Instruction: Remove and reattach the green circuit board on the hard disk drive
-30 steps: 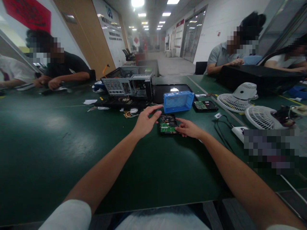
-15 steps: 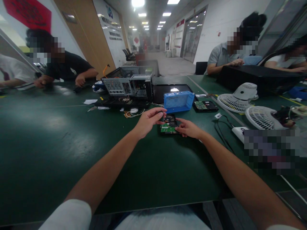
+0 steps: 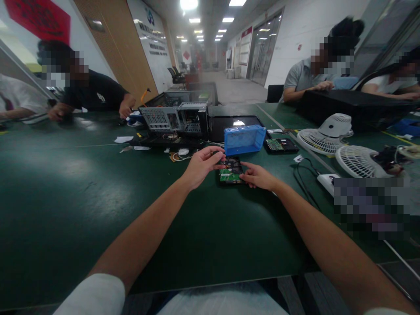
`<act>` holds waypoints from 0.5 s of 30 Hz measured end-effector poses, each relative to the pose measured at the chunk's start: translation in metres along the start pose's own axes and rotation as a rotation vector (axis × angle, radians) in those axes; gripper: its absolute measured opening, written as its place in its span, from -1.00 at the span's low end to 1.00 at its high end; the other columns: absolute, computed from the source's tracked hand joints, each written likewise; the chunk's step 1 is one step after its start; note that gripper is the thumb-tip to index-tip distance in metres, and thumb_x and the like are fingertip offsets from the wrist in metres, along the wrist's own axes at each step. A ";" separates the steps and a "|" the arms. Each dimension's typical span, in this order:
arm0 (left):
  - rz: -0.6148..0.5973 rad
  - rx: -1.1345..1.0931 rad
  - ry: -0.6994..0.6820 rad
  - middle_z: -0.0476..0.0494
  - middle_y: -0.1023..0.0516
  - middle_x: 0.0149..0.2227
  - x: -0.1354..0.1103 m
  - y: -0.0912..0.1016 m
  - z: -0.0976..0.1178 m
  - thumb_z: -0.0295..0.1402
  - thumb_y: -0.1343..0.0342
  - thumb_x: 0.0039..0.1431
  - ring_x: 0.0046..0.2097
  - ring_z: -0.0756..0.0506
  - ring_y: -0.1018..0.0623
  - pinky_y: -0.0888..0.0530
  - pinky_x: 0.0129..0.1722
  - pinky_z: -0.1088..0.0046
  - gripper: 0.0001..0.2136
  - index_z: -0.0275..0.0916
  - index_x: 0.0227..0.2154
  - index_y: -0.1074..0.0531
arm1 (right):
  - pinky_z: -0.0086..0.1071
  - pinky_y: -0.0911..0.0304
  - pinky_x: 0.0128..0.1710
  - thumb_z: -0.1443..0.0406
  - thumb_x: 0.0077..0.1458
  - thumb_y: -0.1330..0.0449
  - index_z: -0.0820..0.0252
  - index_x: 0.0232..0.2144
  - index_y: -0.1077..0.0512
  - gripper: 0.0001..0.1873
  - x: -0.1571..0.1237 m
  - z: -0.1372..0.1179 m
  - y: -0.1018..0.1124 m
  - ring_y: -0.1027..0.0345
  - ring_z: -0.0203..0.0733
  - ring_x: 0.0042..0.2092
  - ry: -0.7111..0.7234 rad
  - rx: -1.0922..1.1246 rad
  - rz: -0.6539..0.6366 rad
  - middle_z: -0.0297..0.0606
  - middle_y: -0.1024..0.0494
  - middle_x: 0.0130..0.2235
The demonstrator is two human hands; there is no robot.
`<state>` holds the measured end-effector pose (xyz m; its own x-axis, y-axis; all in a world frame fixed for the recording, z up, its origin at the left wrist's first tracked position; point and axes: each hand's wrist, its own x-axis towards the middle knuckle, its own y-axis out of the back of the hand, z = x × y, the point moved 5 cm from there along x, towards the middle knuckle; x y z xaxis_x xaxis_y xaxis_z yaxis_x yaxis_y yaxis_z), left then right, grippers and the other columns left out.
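A hard drive point(image 3: 231, 171) lies on the green table with its green circuit board and black casing facing up. My right hand point(image 3: 257, 176) grips its right edge, thumb near the board and index finger along the side. Over the drive's upper left part, my left hand point(image 3: 206, 164) is closed in a pinch. What sits between those fingertips, if anything, is too small to make out. Just behind the drive, a blue plastic bin point(image 3: 245, 139) rests on its side, open towards me.
Beyond my left hand stands an opened computer case point(image 3: 175, 120). A second hard drive point(image 3: 281, 145) lies right of the bin. White fan parts point(image 3: 323, 135) and a power strip point(image 3: 326, 178) occupy the right side. Several people sit across the table.
My left fingertips have shifted slightly over the drive, still pinched. My right hand and the drive have stayed put. A person at the far left has moved a hand towards the computer case.
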<state>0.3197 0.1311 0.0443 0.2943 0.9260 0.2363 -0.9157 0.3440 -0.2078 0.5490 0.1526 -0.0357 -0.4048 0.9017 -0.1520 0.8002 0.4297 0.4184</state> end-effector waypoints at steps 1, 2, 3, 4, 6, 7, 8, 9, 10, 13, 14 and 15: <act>0.003 0.020 -0.005 -0.17 -0.55 -0.12 0.000 0.000 0.000 -0.25 -0.30 0.18 -0.05 -0.12 -0.55 -0.64 -0.09 0.27 -0.75 -0.22 -0.11 -0.56 | -0.51 -0.24 -0.60 0.24 0.27 -0.27 0.22 0.45 0.00 -0.17 0.000 0.000 0.000 -0.34 -0.34 -0.54 0.002 0.000 -0.001 -0.41 -0.49 -0.44; 0.004 0.038 -0.009 -0.17 -0.55 -0.11 0.000 0.000 0.000 -0.24 -0.31 0.17 -0.05 -0.12 -0.54 -0.64 -0.10 0.27 -0.74 -0.22 -0.11 -0.58 | -0.51 -0.24 -0.60 0.24 0.27 -0.27 0.22 0.45 0.00 -0.17 0.000 -0.001 0.000 -0.34 -0.34 -0.54 0.005 -0.001 -0.003 -0.41 -0.49 -0.44; 0.004 0.052 -0.013 -0.18 -0.54 -0.11 -0.001 0.000 0.000 -0.23 -0.32 0.17 -0.05 -0.12 -0.54 -0.64 -0.11 0.28 -0.73 -0.22 -0.10 -0.59 | -0.50 -0.25 -0.60 0.24 0.27 -0.26 0.23 0.45 0.00 -0.17 0.000 -0.001 0.000 -0.34 -0.33 -0.54 0.008 -0.001 -0.004 -0.41 -0.49 -0.44; 0.003 0.064 -0.017 -0.18 -0.54 -0.11 -0.001 0.001 0.000 -0.23 -0.32 0.17 -0.05 -0.11 -0.54 -0.65 -0.11 0.28 -0.72 -0.22 -0.09 -0.59 | -0.50 -0.26 -0.59 0.25 0.27 -0.26 0.24 0.45 0.01 -0.16 0.000 0.000 0.000 -0.34 -0.33 -0.54 0.012 -0.002 -0.007 -0.41 -0.49 -0.44; -0.008 0.078 -0.019 -0.18 -0.54 -0.11 -0.001 0.001 0.000 -0.23 -0.31 0.18 -0.06 -0.11 -0.53 -0.65 -0.12 0.30 -0.70 -0.21 -0.05 -0.59 | -0.50 -0.27 -0.59 0.25 0.27 -0.26 0.25 0.45 0.02 -0.16 0.001 0.000 0.001 -0.34 -0.33 -0.54 0.014 -0.004 -0.012 -0.41 -0.49 -0.44; -0.019 0.080 -0.014 -0.18 -0.54 -0.12 -0.002 0.001 0.000 -0.22 -0.30 0.19 -0.06 -0.11 -0.53 -0.64 -0.13 0.31 -0.69 -0.20 -0.03 -0.59 | -0.50 -0.27 -0.59 0.25 0.27 -0.26 0.25 0.45 0.02 -0.15 0.001 0.000 0.001 -0.34 -0.33 -0.54 0.014 -0.007 -0.014 -0.41 -0.49 -0.44; -0.032 0.078 -0.008 -0.18 -0.54 -0.12 -0.002 0.001 0.001 -0.22 -0.29 0.20 -0.06 -0.11 -0.53 -0.64 -0.13 0.31 -0.69 -0.19 -0.02 -0.59 | -0.50 -0.26 -0.59 0.25 0.27 -0.27 0.25 0.45 0.02 -0.15 0.001 0.000 0.001 -0.34 -0.33 -0.54 0.014 -0.010 -0.013 -0.41 -0.49 -0.44; -0.047 0.071 0.000 -0.18 -0.53 -0.13 -0.002 0.000 0.001 -0.22 -0.28 0.21 -0.06 -0.11 -0.53 -0.64 -0.13 0.30 -0.69 -0.18 -0.01 -0.58 | -0.50 -0.26 -0.59 0.25 0.27 -0.27 0.25 0.45 0.02 -0.15 0.001 0.000 0.001 -0.34 -0.33 -0.54 0.014 -0.011 -0.013 -0.41 -0.49 -0.44; -0.060 0.060 0.006 -0.18 -0.53 -0.13 -0.003 -0.001 0.001 -0.22 -0.28 0.22 -0.06 -0.11 -0.53 -0.64 -0.13 0.29 -0.69 -0.18 -0.01 -0.58 | -0.50 -0.26 -0.59 0.24 0.27 -0.27 0.25 0.45 0.03 -0.14 0.000 0.000 0.001 -0.35 -0.33 -0.54 0.013 -0.010 -0.013 -0.41 -0.49 -0.44; -0.091 0.017 0.008 -0.17 -0.51 -0.13 -0.004 -0.004 0.003 -0.23 -0.25 0.25 -0.03 -0.13 -0.52 -0.64 -0.12 0.26 -0.70 -0.17 0.01 -0.56 | -0.50 -0.26 -0.59 0.24 0.28 -0.26 0.24 0.46 0.03 -0.15 0.000 -0.001 0.001 -0.35 -0.33 -0.54 0.011 -0.002 -0.021 -0.41 -0.49 -0.44; -0.099 0.001 0.011 -0.18 -0.51 -0.13 -0.005 -0.005 0.004 -0.23 -0.24 0.26 -0.02 -0.14 -0.52 -0.64 -0.12 0.25 -0.71 -0.17 0.01 -0.55 | -0.50 -0.27 -0.59 0.25 0.27 -0.26 0.24 0.45 0.03 -0.15 0.000 0.000 0.001 -0.35 -0.33 -0.54 0.010 0.000 -0.023 -0.41 -0.49 -0.44; -0.107 -0.018 0.019 -0.19 -0.51 -0.12 -0.005 -0.007 0.004 -0.23 -0.23 0.27 -0.01 -0.15 -0.52 -0.64 -0.11 0.23 -0.71 -0.18 0.01 -0.55 | -0.50 -0.27 -0.59 0.25 0.27 -0.26 0.24 0.45 0.03 -0.15 0.000 0.000 0.001 -0.34 -0.33 -0.54 0.012 0.001 -0.022 -0.41 -0.49 -0.44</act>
<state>0.3232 0.1233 0.0481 0.3952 0.8866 0.2404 -0.8738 0.4435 -0.1992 0.5494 0.1533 -0.0354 -0.4273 0.8915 -0.1506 0.7915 0.4494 0.4143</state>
